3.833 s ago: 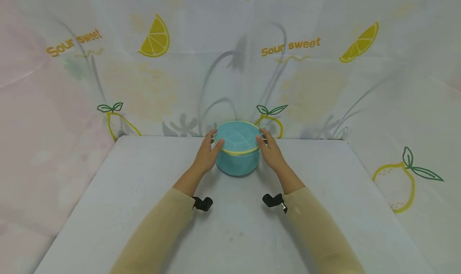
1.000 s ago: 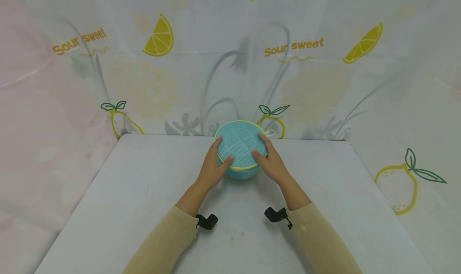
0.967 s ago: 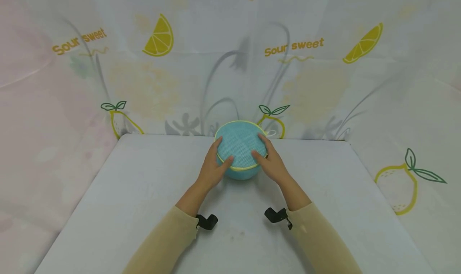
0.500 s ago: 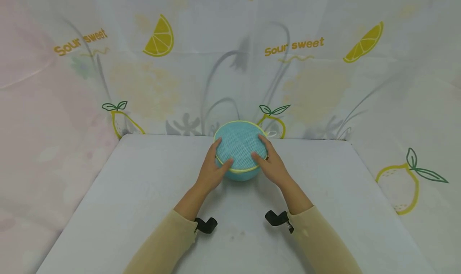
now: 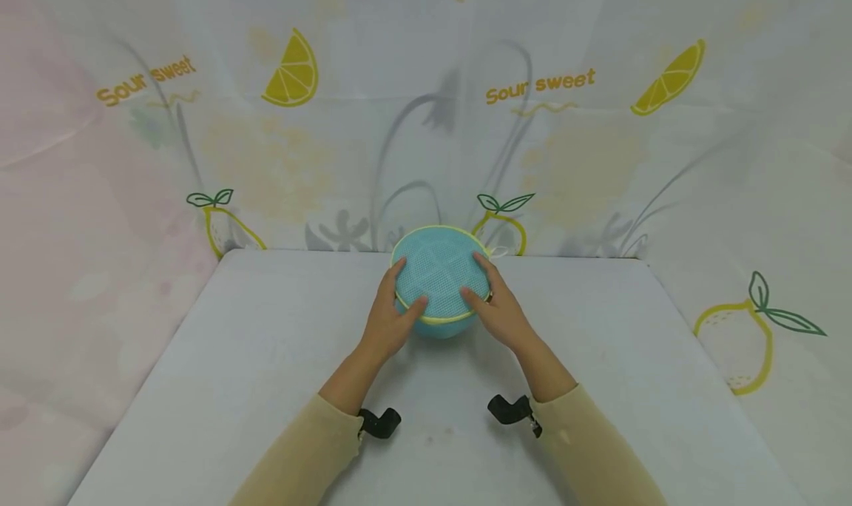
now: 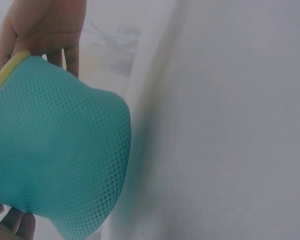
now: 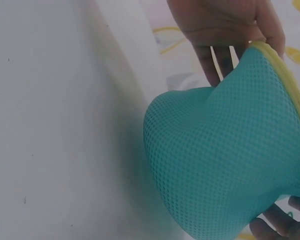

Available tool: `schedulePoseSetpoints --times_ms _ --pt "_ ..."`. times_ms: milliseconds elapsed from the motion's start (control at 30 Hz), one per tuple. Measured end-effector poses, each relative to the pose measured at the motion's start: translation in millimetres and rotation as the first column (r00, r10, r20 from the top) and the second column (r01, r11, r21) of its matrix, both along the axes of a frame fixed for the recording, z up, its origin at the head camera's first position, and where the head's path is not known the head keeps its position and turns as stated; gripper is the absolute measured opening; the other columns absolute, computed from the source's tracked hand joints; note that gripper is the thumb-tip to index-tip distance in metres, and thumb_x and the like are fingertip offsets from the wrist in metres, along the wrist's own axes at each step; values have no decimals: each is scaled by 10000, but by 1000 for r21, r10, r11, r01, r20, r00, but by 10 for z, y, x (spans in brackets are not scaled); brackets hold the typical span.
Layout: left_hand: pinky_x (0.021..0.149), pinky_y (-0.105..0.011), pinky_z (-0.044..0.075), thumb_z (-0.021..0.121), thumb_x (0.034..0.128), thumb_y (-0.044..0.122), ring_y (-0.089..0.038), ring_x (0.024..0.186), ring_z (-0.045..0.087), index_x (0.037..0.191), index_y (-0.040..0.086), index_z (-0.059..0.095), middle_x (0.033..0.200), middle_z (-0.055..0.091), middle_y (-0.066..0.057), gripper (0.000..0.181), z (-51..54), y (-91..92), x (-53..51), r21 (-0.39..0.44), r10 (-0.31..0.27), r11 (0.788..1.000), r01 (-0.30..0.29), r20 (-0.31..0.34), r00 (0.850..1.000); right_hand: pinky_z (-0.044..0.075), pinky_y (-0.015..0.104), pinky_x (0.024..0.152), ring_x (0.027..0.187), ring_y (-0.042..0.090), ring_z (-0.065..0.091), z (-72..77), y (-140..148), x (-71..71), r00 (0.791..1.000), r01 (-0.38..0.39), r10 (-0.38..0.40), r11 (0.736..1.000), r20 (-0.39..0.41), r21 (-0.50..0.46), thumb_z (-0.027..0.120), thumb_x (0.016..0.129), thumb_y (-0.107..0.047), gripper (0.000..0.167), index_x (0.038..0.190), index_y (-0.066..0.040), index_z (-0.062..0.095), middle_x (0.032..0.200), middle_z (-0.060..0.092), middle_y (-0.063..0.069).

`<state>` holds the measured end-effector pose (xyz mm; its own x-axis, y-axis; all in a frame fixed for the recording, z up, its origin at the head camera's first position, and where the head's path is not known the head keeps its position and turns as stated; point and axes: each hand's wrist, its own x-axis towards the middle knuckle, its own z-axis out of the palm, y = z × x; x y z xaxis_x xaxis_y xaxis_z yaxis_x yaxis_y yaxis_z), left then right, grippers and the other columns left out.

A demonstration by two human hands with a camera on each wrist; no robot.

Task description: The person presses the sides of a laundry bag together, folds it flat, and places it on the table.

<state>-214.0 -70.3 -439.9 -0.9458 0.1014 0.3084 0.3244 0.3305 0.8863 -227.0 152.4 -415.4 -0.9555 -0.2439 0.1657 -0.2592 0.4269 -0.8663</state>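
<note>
A round teal mesh laundry bag (image 5: pixel 441 269) with yellow trim is between my two hands near the table's far edge. Its mesh top tilts toward me. On its left side my left hand (image 5: pixel 389 317) grips the rim, thumb over the top and the other fingers along the side. My right hand (image 5: pixel 502 310) grips the opposite side the same way. Both wrist views show the mesh side (image 6: pixel 65 145) of the bag bulging and slightly dented. Whether its bottom touches the table cannot be told. A thin white loop (image 5: pixel 499 252) sticks out at the right of the rim.
The white table (image 5: pixel 266 328) spreads out on both sides and in front. Behind it hangs a pale curtain (image 5: pixel 373 158) printed with lemons and lettering. A black wrist mount (image 5: pixel 381 422) protrudes from the left sleeve, and another black mount (image 5: pixel 509 410) from the right.
Since the earliest frame, both thumbs have moved onto the mesh top and the bag has tilted toward me. Over the last second, it has shifted slightly left and nearer in both hands.
</note>
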Motion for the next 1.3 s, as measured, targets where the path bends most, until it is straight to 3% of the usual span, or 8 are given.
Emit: schedulePoseSetpoints --times_ms 367,700,967,1300 --pt "1154 -536 294 637 983 313 -314 1464 289 1591 198 219 1618 236 -138 747 2 -10 36 15 -11 1000 10 16 1000 347 587 1107 1476 360 266 46 -13 65 999 -10 10 1000 33 -4 570 1030 -318 715 1609 -201 167 1653 174 133" --pt "1134 -544 330 643 984 305 -352 1440 338 1588 160 240 1602 270 -177 740 37 -39 72 -29 -22 999 22 9 1000 189 568 1186 1509 354 172 53 -21 76 997 -9 4 998 74 67 571 1024 -358 742 1612 -191 150 1661 136 146" --pt "1160 -519 294 625 991 333 -313 1464 302 1590 193 244 1612 266 -137 723 46 -45 84 -80 -11 997 13 24 1000 188 577 1183 1508 356 171 51 -19 92 997 -15 10 998 76 65 567 1024 -365 730 1608 -195 163 1659 141 146" --pt "1165 -544 270 637 985 294 -345 1471 282 1584 141 255 1604 270 -182 727 21 -35 88 -44 -24 999 23 -19 1000 210 586 1173 1502 365 187 60 -28 111 995 -14 9 999 100 50 570 1022 -368 738 1610 -207 154 1658 143 149"
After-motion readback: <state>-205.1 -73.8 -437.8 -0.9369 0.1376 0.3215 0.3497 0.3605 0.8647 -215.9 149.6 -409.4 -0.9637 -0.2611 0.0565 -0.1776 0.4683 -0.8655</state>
